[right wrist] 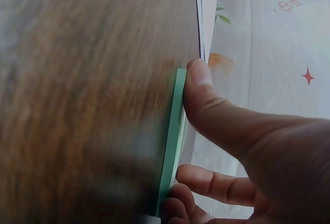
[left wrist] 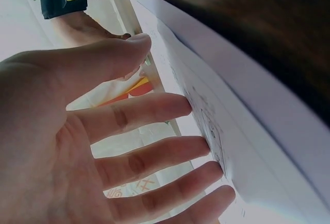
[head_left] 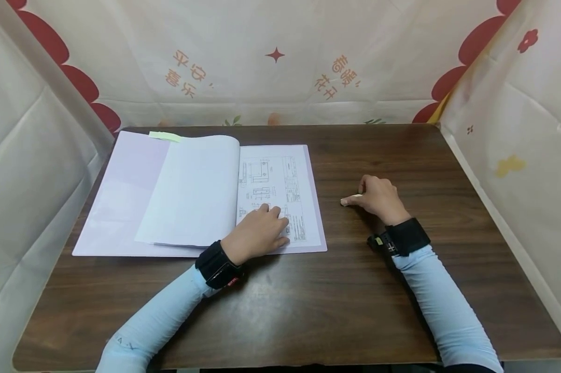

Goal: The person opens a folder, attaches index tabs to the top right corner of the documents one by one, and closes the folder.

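A lilac folder (head_left: 117,191) lies spread on the table, with a blank white page (head_left: 194,191) turned over to the left. On its right side is a sheet with technical drawings (head_left: 296,181). My left hand (head_left: 257,233) rests its fingertips on that sheet; in the left wrist view the fingers (left wrist: 149,113) are extended and spread against the paper. Right of the folder, my right hand (head_left: 378,199) pinches a thin green sticky-note pad (right wrist: 172,136) between thumb and fingers, close over the table. From above, most of the pad is hidden by the hand.
A pale green sticky tab (head_left: 165,136) sticks out from the top of the turned page. The brown wooden table (head_left: 280,321) has a printed white curtain (head_left: 276,83) behind it and along both sides. Each wrist wears a black strap (head_left: 407,237).
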Available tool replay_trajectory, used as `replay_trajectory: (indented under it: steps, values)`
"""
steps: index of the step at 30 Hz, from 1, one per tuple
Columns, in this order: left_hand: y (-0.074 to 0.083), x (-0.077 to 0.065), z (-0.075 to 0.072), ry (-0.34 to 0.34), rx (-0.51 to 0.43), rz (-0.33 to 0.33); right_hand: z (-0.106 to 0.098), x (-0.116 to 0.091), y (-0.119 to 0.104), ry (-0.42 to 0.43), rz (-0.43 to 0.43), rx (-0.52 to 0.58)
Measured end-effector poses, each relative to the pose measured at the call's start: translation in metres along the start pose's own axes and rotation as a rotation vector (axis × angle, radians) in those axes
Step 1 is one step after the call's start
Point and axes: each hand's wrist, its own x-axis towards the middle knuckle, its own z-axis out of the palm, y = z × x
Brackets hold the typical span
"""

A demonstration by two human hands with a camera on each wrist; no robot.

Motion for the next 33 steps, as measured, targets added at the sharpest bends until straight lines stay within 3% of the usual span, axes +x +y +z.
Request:
replay_trajectory:
  steps: [11, 15, 24, 30, 33]
  values:
    - [0.000, -0.001, 0.000, 0.011, -0.011, -0.005, -0.002, 0.003, 0.005, -0.016, -0.008, 0.039]
    - [0.001, -0.001, 0.000, 0.013, -0.013, -0.001, -0.010, 0.004, 0.010, -0.068, -0.027, 0.071]
    - [0.001, 0.002, -0.006, -0.027, -0.025, -0.012, -0.025, 0.004, 0.019, -0.185, -0.048, 0.250]
    - [-0.003, 0.007, -0.013, -0.080, -0.068, -0.045, -0.023, 0.005, 0.018, -0.156, -0.060, 0.217]
    - [0.001, 0.009, -0.016, -0.074, -0.045, -0.059, -0.021, 0.005, 0.018, -0.123, -0.040, 0.190]
